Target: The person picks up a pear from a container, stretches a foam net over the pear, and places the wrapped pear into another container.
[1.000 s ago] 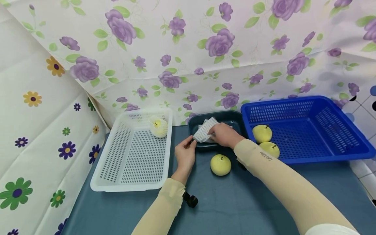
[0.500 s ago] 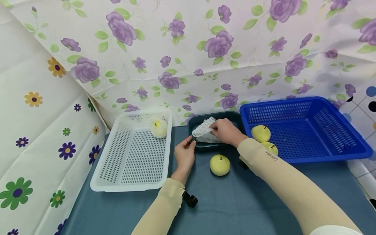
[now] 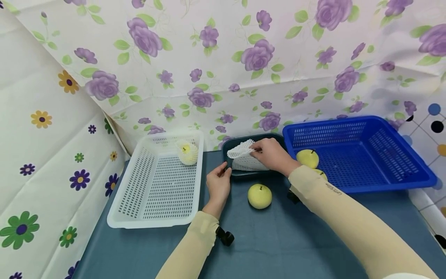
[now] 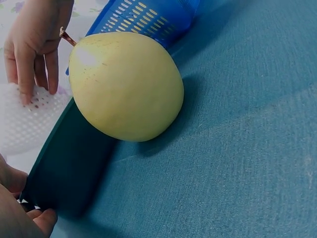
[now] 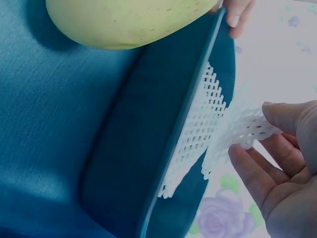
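Observation:
In the head view my left hand (image 3: 218, 188) pinches the near-left rim of a small dark green tray (image 4: 74, 161) between thumb and fingers. Over that tray my right hand (image 3: 274, 155) holds a white foam fruit net (image 3: 239, 150) by one end, thumb against fingers. The held net is flattish and hangs above more white foam netting (image 3: 248, 163) inside the tray. A yellow-green pear (image 3: 259, 196), bare and with its stem up, stands on the table just in front of the tray; it looms large in the left wrist view.
At the left stands a white perforated basket (image 3: 153, 224) containing one pear in a foam net (image 3: 188, 153). To the right, a blue basket (image 3: 379, 187) holds two bare pears, one (image 3: 307, 159) in plain sight and another (image 3: 321, 174) partly behind the right sleeve.
My right hand has drawn the foam net up and slightly right, off the netting in the tray, which now shows more. The left hand keeps its grip on the rim.

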`<state>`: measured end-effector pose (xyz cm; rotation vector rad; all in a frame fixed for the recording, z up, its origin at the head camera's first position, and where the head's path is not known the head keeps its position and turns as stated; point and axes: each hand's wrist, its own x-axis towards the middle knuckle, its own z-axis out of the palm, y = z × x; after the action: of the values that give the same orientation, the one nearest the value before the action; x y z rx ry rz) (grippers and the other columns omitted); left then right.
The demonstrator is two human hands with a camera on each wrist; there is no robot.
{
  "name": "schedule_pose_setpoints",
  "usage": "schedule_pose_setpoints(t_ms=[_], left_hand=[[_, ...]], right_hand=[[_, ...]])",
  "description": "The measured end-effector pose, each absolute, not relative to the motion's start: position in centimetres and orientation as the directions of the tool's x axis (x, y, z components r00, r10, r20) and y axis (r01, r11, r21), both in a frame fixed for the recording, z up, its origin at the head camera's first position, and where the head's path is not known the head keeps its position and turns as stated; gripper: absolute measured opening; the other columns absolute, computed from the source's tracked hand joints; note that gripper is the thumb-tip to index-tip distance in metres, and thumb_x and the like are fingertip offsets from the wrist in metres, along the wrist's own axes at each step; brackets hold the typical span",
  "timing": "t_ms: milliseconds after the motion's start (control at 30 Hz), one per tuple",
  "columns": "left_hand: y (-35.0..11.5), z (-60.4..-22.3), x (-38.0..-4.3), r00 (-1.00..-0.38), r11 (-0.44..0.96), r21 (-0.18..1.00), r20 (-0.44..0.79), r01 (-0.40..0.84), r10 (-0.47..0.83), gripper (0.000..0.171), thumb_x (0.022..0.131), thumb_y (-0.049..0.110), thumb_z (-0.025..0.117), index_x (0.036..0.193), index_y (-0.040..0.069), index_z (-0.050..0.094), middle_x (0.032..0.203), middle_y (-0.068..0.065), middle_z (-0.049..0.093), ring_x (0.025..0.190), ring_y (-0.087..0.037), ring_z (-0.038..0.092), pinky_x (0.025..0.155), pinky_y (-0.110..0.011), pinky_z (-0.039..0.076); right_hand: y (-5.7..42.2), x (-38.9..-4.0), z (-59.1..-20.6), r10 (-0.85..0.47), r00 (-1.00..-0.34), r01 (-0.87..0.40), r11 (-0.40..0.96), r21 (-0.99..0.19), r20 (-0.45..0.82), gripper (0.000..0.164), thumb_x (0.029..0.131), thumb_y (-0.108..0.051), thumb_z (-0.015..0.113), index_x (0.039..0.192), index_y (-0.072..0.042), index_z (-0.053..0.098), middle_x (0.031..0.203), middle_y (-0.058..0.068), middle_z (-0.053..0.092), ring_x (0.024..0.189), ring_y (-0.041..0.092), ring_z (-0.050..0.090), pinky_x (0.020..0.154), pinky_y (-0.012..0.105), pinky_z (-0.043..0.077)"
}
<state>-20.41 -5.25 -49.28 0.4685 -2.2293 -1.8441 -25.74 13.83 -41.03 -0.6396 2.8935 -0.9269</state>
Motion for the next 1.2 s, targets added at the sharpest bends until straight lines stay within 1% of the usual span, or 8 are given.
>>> schedule_pose_setpoints(t_ms=[267, 533, 733, 800, 833, 933, 1033, 1200], left_hand=[[-5.4, -49.4, -20.5, -0.936, 0.147, 0.983, -0.048, -0.105, -0.349, 0.031, 0.089, 0.017, 0.065, 0.119, 0.013, 0.066, 0.121, -0.003, 0.063, 0.109, -0.016, 0.059, 0.09, -0.033, 0.052], [-5.2, -48.7, -20.2, -0.936, 0.154, 0.978, -0.081, -0.141, -0.341, 0.036, 0.086, 0.019, 0.069, 0.12, 0.013, 0.065, 0.127, -0.005, 0.06, 0.118, -0.019, 0.055, 0.096, -0.035, 0.049], [-5.2, -47.6, -19.8, -0.936, 0.104, 0.986, -0.085, -0.127, -0.34, 0.042, 0.086, 0.02, 0.068, 0.125, 0.009, 0.06, 0.142, -0.009, 0.047, 0.133, -0.02, 0.041, 0.104, -0.034, 0.041], [-5.2, -47.0, -19.6, -0.939, 0.085, 0.99, -0.077, -0.112, -0.336, 0.042, 0.086, 0.022, 0.068, 0.125, 0.011, 0.059, 0.145, -0.009, 0.043, 0.136, -0.019, 0.038, 0.106, -0.034, 0.04], [-5.2, -46.6, -19.4, -0.939, 0.08, 0.991, -0.076, -0.109, -0.334, 0.041, 0.086, 0.023, 0.068, 0.125, 0.013, 0.06, 0.145, -0.007, 0.042, 0.136, -0.018, 0.038, 0.106, -0.033, 0.039], [-5.0, -45.6, -18.9, -0.945, 0.062, 0.994, -0.07, -0.094, -0.321, 0.039, 0.086, 0.027, 0.068, 0.124, 0.02, 0.06, 0.146, -0.003, 0.042, 0.136, -0.015, 0.037, 0.106, -0.032, 0.039], [-4.7, -44.5, -18.4, -0.952, 0.033, 0.997, -0.058, -0.072, -0.3, 0.036, 0.087, 0.029, 0.068, 0.122, 0.025, 0.06, 0.145, -0.001, 0.042, 0.135, -0.014, 0.038, 0.104, -0.031, 0.041], [-4.1, -42.6, -17.4, -0.968, -0.013, 1.0, -0.023, -0.021, -0.251, 0.034, 0.088, 0.029, 0.066, 0.121, 0.026, 0.06, 0.137, -0.001, 0.048, 0.128, -0.016, 0.046, 0.101, -0.033, 0.045]], right_hand=[[14.8, -25.0, -40.0, -0.358, -0.927, -0.347, 0.711, -0.611, 0.111, 0.025, 0.091, -0.029, 0.062, 0.113, -0.018, 0.069, 0.111, 0.002, 0.069, 0.099, 0.017, 0.066, 0.083, 0.039, 0.055], [15.6, -23.3, -38.6, -0.32, -0.937, -0.328, 0.676, -0.66, 0.138, 0.02, 0.09, -0.037, 0.061, 0.103, -0.027, 0.072, 0.106, -0.006, 0.069, 0.097, 0.012, 0.064, 0.082, 0.039, 0.055], [16.2, -21.3, -37.8, -0.307, -0.939, -0.324, 0.63, -0.706, 0.157, 0.021, 0.089, -0.044, 0.06, 0.099, -0.029, 0.072, 0.096, -0.007, 0.069, 0.082, 0.009, 0.062, 0.07, 0.032, 0.053], [16.4, -20.8, -37.7, -0.3, -0.941, -0.316, 0.607, -0.729, 0.159, 0.024, 0.088, -0.045, 0.061, 0.099, -0.027, 0.072, 0.095, -0.006, 0.069, 0.079, 0.01, 0.061, 0.066, 0.031, 0.052], [16.5, -20.5, -37.6, -0.298, -0.941, -0.316, 0.598, -0.736, 0.162, 0.025, 0.088, -0.046, 0.06, 0.095, -0.024, 0.072, 0.089, -0.005, 0.068, 0.074, 0.01, 0.059, 0.064, 0.03, 0.05], [16.7, -19.8, -37.4, -0.289, -0.942, -0.311, 0.564, -0.765, 0.17, 0.029, 0.088, -0.047, 0.06, 0.078, -0.021, 0.066, 0.067, -0.001, 0.056, 0.059, 0.015, 0.049, 0.053, 0.029, 0.042], [16.9, -19.2, -37.3, -0.28, -0.942, -0.313, 0.545, -0.778, 0.183, 0.035, 0.088, -0.048, 0.059, 0.069, -0.02, 0.057, 0.058, 0.003, 0.043, 0.052, 0.018, 0.041, 0.049, 0.029, 0.037], [17.0, -18.3, -37.1, -0.253, -0.952, -0.281, 0.487, -0.827, 0.174, 0.031, 0.089, -0.046, 0.058, 0.084, -0.016, 0.065, 0.07, 0.007, 0.062, 0.062, 0.022, 0.056, 0.055, 0.03, 0.047]])
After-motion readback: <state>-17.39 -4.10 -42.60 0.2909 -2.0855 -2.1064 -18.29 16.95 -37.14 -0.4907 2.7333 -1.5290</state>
